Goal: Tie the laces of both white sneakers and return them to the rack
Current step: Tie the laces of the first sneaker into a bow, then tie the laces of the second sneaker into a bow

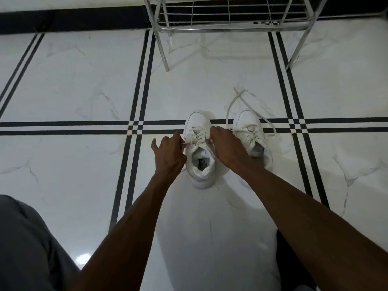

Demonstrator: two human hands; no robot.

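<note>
Two white sneakers stand side by side on the floor, toes pointing away from me. The left sneaker (199, 148) sits between my hands. My left hand (168, 152) pinches a lace end at its left side. On the other side, my right hand (226, 145) pinches the other lace end beside the tongue. The right sneaker (251, 133) stands untouched just beyond my right wrist. Its loose laces (233, 101) trail forward and cross on the tile. The metal wire rack (231, 17) stands at the top of the view.
The white marble floor (84, 80) has black double stripes crossing it. The rack's chrome legs (163, 55) come down just ahead of the sneakers. A black skirting runs along the wall behind. My grey-clad knee (25, 248) fills the lower left corner.
</note>
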